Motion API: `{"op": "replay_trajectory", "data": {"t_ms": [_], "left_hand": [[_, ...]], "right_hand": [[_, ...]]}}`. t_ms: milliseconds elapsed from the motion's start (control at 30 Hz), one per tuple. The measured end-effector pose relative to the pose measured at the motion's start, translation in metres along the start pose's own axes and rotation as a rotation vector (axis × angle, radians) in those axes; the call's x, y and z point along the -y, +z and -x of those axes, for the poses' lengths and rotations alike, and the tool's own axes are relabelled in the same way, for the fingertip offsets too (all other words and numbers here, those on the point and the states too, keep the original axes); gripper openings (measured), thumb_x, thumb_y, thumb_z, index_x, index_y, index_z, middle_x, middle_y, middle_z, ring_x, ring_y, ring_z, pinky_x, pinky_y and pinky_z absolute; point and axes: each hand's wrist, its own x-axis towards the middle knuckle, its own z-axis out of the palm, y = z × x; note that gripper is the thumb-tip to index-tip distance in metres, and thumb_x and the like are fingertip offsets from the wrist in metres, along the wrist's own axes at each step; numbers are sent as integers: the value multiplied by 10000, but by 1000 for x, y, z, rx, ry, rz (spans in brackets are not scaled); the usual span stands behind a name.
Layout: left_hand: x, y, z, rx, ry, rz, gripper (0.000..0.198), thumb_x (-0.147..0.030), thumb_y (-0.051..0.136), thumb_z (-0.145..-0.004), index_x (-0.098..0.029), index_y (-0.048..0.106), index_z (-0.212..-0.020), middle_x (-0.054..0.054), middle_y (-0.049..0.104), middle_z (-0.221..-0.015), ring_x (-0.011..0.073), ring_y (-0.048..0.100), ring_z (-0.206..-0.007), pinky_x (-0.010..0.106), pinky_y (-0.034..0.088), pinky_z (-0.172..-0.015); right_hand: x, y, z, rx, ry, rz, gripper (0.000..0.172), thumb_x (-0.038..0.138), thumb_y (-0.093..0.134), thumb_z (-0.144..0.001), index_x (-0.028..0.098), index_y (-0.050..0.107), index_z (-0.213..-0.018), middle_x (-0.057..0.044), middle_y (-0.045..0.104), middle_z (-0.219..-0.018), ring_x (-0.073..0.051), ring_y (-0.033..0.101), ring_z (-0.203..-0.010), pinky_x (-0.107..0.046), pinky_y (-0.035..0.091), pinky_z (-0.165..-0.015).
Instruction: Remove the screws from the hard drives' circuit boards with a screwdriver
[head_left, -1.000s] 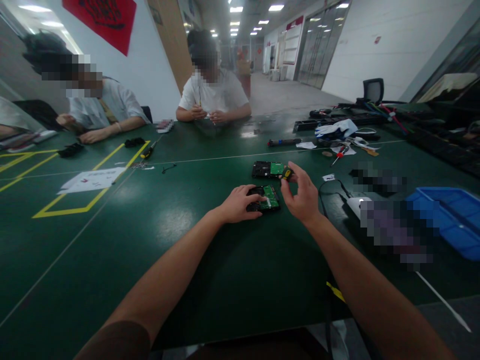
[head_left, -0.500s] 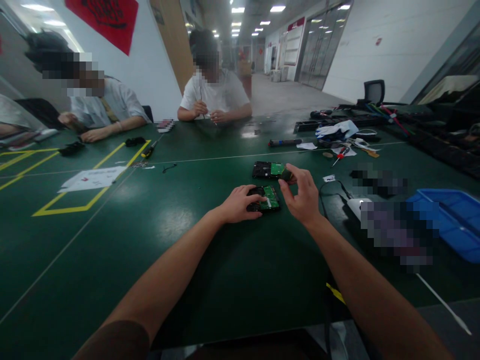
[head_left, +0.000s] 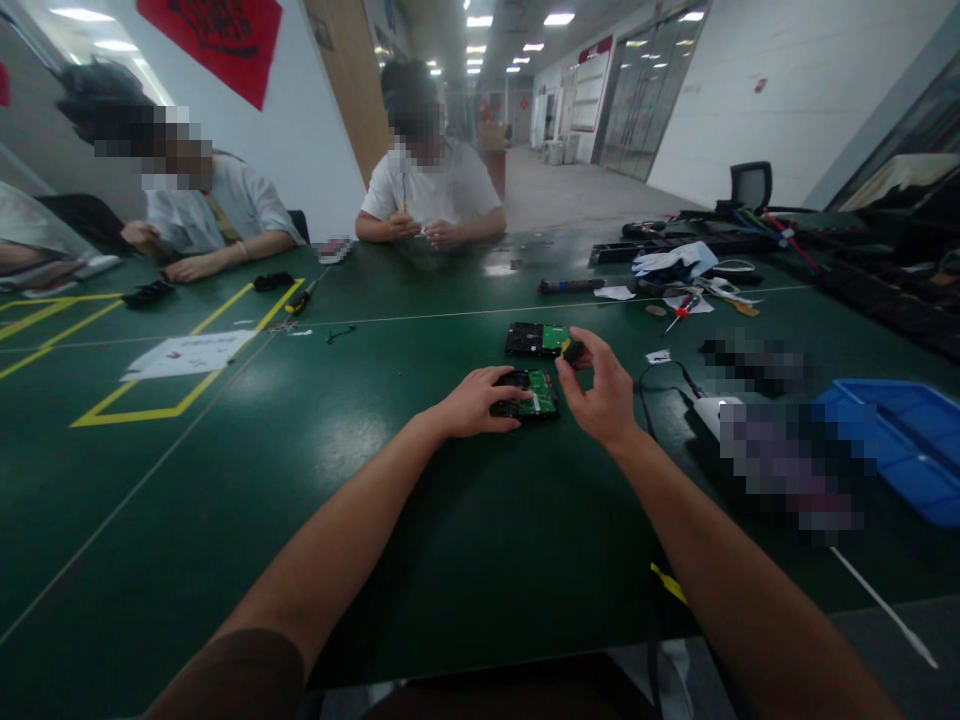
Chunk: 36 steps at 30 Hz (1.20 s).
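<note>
My left hand [head_left: 480, 400] is on the nearer hard drive [head_left: 541, 398], its thumb at the near edge and its fingers over the top. That drive lies flat with its green circuit board facing up. My right hand [head_left: 602, 392] pinches a small screwdriver [head_left: 571, 349] by its yellow and black handle, just above and right of the drive; I cannot make out its shaft. Just beyond is a second hard drive [head_left: 529, 339], black with a green board, lying flat and partly hidden by the right fingers.
To the right are a blue tray [head_left: 900, 450], a red-handled screwdriver [head_left: 681, 312] and white gloves [head_left: 679, 262]. A paper sheet [head_left: 187, 355] and a yellow-black screwdriver [head_left: 300, 298] lie left on the green table [head_left: 450, 560]. Two people sit across; another is partly visible far left.
The screwdriver handle in my right hand has turned, showing more yellow. My left hand stays on the nearer drive. The view has shifted slightly.
</note>
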Motion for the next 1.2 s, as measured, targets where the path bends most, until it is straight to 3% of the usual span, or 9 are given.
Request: {"op": "replay_trajectory", "data": {"t_ms": [333, 633, 867, 1200], "left_hand": [[-2, 1, 1, 0, -30, 20, 567, -549, 720, -856, -362, 622, -1383, 110, 362, -1615, 379, 335, -1483, 599, 292, -1177], [-16, -3, 3, 33, -52, -56, 527, -534, 610, -935, -329, 573, -1419, 138, 331, -1627, 388, 295, -1509, 647, 219, -1194], [-15, -2, 1, 20, -41, -55, 535, -525, 658, -901, -302, 606, -1384, 145, 376, -1600, 392, 344, -1478, 609, 293, -1171], [-10, 1, 2, 8, -40, -22, 549, -532, 683, -884, -315, 611, -1383, 144, 387, -1592, 382, 331, -1488, 602, 309, -1164]], "right_hand": [[-2, 0, 0, -45, -2, 58, 482, 300, 648, -932, 302, 481, -1384, -74, 648, -1169, -212, 628, -846, -434, 582, -794], [3, -2, -3, -87, -7, 12, 460, 243, 633, -928, 336, 534, -1367, -79, 568, -1131, -242, 605, -980, -417, 599, -766], [-2, 3, -2, -52, -19, 18, 557, 196, 532, -963, 317, 420, -1495, -112, 589, -1288, -275, 627, -1065, -497, 596, -876], [4, 2, -6, -70, -6, 36, 466, 285, 644, -933, 339, 520, -1379, -81, 607, -1155, -258, 624, -1005, -459, 603, -821]]}}
